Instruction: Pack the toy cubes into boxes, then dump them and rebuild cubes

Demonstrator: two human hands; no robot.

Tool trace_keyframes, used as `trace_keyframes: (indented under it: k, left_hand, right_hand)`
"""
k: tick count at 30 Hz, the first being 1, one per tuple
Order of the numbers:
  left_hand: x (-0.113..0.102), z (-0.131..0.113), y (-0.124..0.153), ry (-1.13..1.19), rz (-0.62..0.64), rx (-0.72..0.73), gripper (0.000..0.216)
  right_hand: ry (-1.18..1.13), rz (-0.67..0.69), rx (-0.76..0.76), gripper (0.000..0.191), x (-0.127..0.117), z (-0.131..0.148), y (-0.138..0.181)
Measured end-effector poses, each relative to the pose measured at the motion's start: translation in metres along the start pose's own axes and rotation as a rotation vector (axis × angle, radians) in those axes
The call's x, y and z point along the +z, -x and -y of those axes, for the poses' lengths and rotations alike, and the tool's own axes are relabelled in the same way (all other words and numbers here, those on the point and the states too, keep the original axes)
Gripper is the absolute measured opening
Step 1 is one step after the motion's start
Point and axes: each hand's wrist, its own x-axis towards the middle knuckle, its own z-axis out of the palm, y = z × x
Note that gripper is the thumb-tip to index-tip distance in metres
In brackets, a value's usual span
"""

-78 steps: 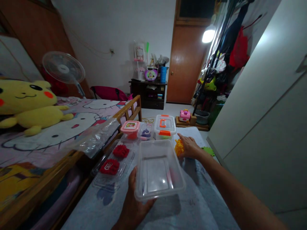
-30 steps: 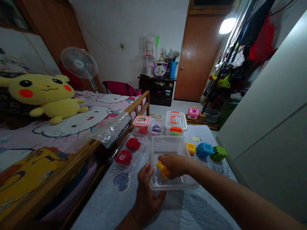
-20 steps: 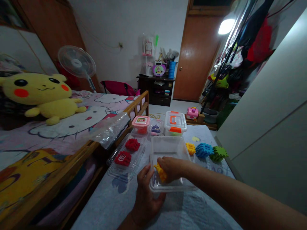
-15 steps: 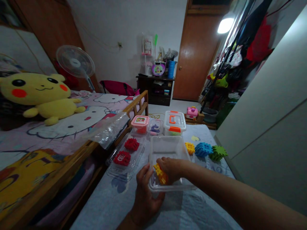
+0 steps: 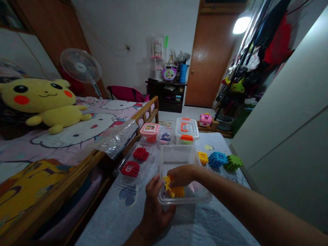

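While left hand clamps near-left corner of clear box on surface, thumb over rim, right hand sits inside it, fingers curled onto yellow blocks. Honestly can't tell if that grip pinches them or just touches. Blocks: bright yellow, spiky, interlocking, at box's near end. Box wall and fingers blur their shape, count unclear. Picture label on pink-lidded tub, too small to read.

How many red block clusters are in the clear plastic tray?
2, in the clear plastic tray left of the clear plastic box: one red block cluster at its far end, another at its near end. None looks hidden.
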Motion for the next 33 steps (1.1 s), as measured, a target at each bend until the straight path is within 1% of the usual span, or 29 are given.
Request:
trace_keyframes:
  k: [3,7,11,14,16,17,19,21,22,23,25,27,29,31,33]
  left_hand:
    - [0.0,0.001,0.001,0.002,0.013,0.009,0.067]
    - [0.001,0.001,0.003,0.006,0.009,0.009,0.068]
    - [0.002,0.002,0.003,0.01,0.013,0.01,0.069]
    - [0.002,0.003,0.003,0.007,0.009,0.016,0.07]
    - [0.002,0.003,0.003,0.003,0.004,0.017,0.071]
    - [0.002,0.003,0.003,0.002,0.002,0.02,0.072]
    - [0.001,0.003,0.004,0.005,0.0,0.029,0.076]
    - [0.001,0.004,0.004,0.019,-0.002,0.028,0.08]
    - [0.001,0.004,0.005,0.027,-0.005,0.022,0.082]
    - [0.001,0.004,0.005,0.034,-0.007,0.014,0.083]
    - [0.001,0.003,0.005,0.04,-0.009,-0.002,0.084]
    - [0.002,0.003,0.004,0.037,-0.015,-0.006,0.084]
    - [0.002,0.002,0.004,0.028,-0.015,-0.006,0.084]
    - [0.002,0.003,0.004,0.018,-0.011,-0.006,0.083]
    - [0.002,0.003,0.004,0.016,-0.006,-0.012,0.084]
  right_hand:
    - [-0.002,0.027,-0.028,0.031,0.004,0.004,0.0]
    - [0.022,0.031,-0.058,0.041,0.004,0.004,0.003]
    - [0.013,0.048,-0.038,0.048,0.004,0.003,0.0]
    - [0.009,0.028,-0.032,0.054,0.004,0.004,0.0]
    - [-0.006,-0.024,-0.016,0.056,-0.002,0.003,0.01]
    - [-0.021,-0.071,-0.013,0.054,-0.007,0.0,0.018]
    - [-0.084,-0.191,-0.017,0.044,-0.02,-0.01,0.041]
    - [-0.186,-0.337,-0.041,0.029,-0.033,-0.029,0.065]
    - [-0.212,-0.397,-0.013,0.027,-0.038,-0.041,0.075]
    - [-0.177,-0.485,0.074,0.026,-0.041,-0.054,0.083]
    - [0.047,-0.613,0.34,0.025,-0.04,-0.08,0.089]
    - [0.133,-0.623,0.447,0.026,-0.03,-0.101,0.082]
    - [0.185,-0.589,0.486,0.038,-0.015,-0.115,0.066]
    - [0.225,-0.553,0.502,0.049,0.0,-0.122,0.049]
    - [0.25,-0.529,0.512,0.049,0.01,-0.126,0.034]
